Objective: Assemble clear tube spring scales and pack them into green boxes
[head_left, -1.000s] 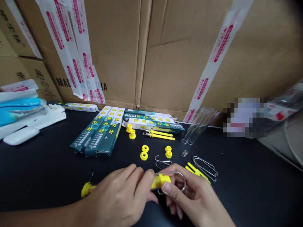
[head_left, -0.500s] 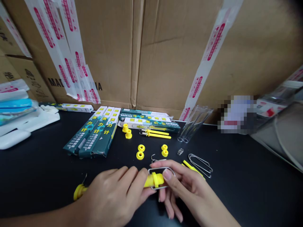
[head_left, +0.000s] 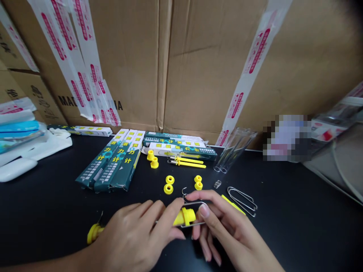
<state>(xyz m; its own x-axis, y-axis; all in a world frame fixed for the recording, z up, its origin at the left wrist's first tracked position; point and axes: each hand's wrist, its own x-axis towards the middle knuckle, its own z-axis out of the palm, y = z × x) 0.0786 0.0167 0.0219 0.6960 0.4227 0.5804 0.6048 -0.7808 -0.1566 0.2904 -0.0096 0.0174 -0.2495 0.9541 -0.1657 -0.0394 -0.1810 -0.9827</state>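
My left hand point(head_left: 138, 230) is wrapped round a spring scale whose barrel is mostly hidden by the fingers. Its yellow end cap point(head_left: 188, 216) sticks out at the right, and a yellow end piece point(head_left: 93, 233) with a thin hook shows at the left. A bent metal wire loop point(head_left: 195, 204) straddles the right cap. My right hand point(head_left: 224, 223) pinches the rounded end of this loop between thumb and fingers, while my left fingertips lie by its other end. Whether the wire ends sit in the cap I cannot tell. Behind the fingers lies a small metal hook point(head_left: 184, 192).
Yellow collars point(head_left: 168, 189), yellow caps point(head_left: 154, 163), yellow rods with springs point(head_left: 190, 164) and small springs point(head_left: 217, 184) lie ahead. Spare wire loops point(head_left: 242, 200) and clear tubes point(head_left: 227, 158) are at the right. Green-and-white boxes point(head_left: 113, 162) lie left, before a large carton point(head_left: 136, 68).
My left index finger has stretched further right over the wire's near end. The loop has shifted slightly to the right relative to the cap, with my right fingers still on it.
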